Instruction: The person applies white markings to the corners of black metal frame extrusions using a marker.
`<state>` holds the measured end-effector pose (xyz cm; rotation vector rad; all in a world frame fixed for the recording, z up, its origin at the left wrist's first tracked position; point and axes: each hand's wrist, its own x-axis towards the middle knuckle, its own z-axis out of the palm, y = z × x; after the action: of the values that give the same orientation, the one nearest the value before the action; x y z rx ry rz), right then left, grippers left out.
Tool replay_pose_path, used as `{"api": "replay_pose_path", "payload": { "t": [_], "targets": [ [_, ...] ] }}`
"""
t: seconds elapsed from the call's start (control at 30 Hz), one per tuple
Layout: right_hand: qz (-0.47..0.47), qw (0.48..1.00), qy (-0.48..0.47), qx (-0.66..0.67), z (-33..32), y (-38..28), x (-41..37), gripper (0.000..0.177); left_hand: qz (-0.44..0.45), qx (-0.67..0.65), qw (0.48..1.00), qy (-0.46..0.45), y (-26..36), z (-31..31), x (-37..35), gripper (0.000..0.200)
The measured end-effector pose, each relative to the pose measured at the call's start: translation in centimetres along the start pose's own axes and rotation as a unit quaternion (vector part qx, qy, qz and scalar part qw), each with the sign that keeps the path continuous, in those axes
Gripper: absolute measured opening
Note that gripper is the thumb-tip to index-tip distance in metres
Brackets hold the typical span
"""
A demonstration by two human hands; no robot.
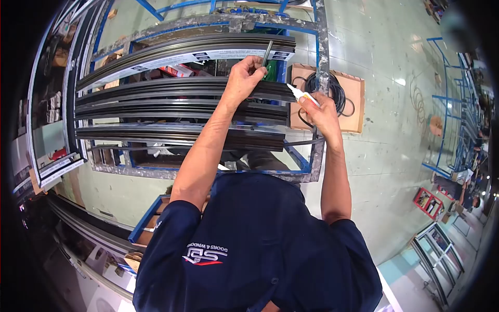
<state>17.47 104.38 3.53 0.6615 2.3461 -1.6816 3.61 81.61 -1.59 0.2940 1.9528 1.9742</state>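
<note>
My left hand [245, 79] is closed on a thin metal rod [267, 53], which points up and away above the ends of the dark profiles. In my right hand [322, 112] is a small white glue bottle [300, 95], its pointed nozzle aimed up and left. The nozzle tip is near the end of a dark profile [275, 89]; contact cannot be made out. Several long dark profiles lie side by side across the frame, and the farthest one [171, 58] carries a white printed strip.
The profiles rest on a blue and grey metal stand [321, 67]. Right of it, a cardboard box [356, 91] holds coiled black cable [335, 92]. At the far right are blue racks [442, 132], a red crate [428, 203] and a person [470, 200]. A framed panel [63, 166] stands left.
</note>
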Motion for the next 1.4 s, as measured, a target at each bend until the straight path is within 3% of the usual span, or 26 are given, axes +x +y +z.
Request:
{"api": "replay_pose_path", "payload": {
  "t": [0.53,0.73,0.83,0.93,1.4],
  "targets": [
    [0.012,0.991,0.062,-0.115,3.7,-1.4,1.4,0.036,0.008,-0.018,1.000,0.003,-0.8,-0.7,0.2,0.026],
    [-0.006,0.991,0.075,-0.109,4.6,-2.0,1.2,0.036,0.008,-0.018,1.000,-0.001,-0.5,-0.7,0.1,0.026],
    [0.044,0.993,0.055,-0.095,4.9,-3.3,0.9,0.037,0.009,-0.020,1.000,-0.001,-0.6,-0.7,0.1,0.026],
    [-0.002,0.988,0.085,-0.130,4.7,-2.4,1.0,0.036,0.008,-0.023,1.000,-0.003,-0.6,-0.8,0.2,0.026],
    [0.016,0.989,0.121,-0.078,2.1,-0.9,0.2,0.034,0.016,-0.023,1.000,0.005,-0.7,-0.8,0.1,0.029]
  ]
}}
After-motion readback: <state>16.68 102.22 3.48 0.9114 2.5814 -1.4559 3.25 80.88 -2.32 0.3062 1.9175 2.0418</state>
